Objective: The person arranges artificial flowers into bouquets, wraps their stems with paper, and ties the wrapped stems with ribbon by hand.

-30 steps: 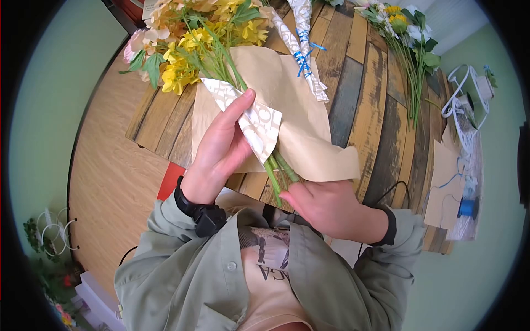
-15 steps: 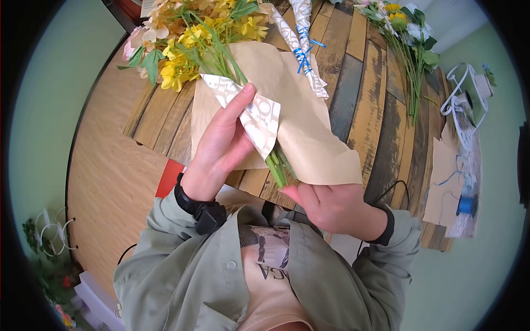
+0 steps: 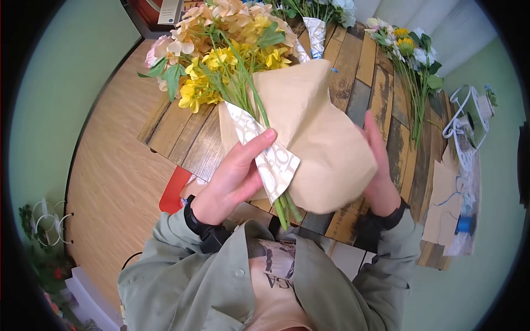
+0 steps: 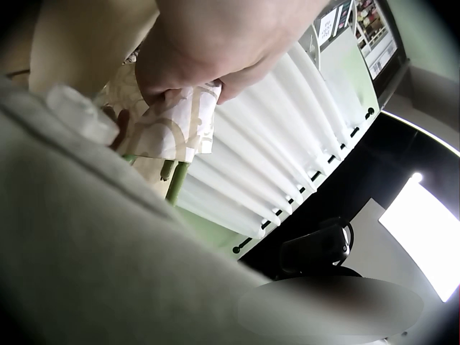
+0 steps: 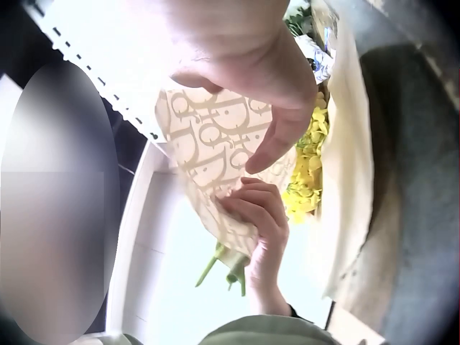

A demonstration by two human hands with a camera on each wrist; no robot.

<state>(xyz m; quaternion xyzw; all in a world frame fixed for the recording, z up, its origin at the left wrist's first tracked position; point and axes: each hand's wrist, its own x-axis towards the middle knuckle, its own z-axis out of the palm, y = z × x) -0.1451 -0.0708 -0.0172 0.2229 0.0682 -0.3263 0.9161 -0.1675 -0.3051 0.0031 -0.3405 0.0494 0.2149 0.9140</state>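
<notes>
My left hand (image 3: 234, 176) grips a bouquet round its stems, thumb on top of a folded flap of patterned paper (image 3: 279, 168). Peach and yellow flowers (image 3: 212, 63) fan out at the far end, and cut green stems (image 3: 282, 212) poke out toward my body. Plain brown on one side and printed with letters on the other, the wrapping paper (image 3: 328, 149) bulges to the right of the stems. Against its right edge lies my right hand (image 3: 381, 168), fingers straight and pointing away from me. In the right wrist view, the right thumb (image 5: 269, 147) lies along the printed side.
Under the bouquet is a wood-plank table (image 3: 348, 96). Loose flowers with long stems (image 3: 417, 94) lie at its far right. Nearer on the right are a blue ribbon spool (image 3: 465, 224), brown paper pieces (image 3: 439, 209) and a white wire frame (image 3: 458, 118). Another wrapped bunch (image 3: 314, 36) lies at the back.
The right hand has gone from the paper's near corner, by the stem ends, up to its right edge, and its fingers have straightened. The paper has lifted and curved; the left hand keeps its grip.
</notes>
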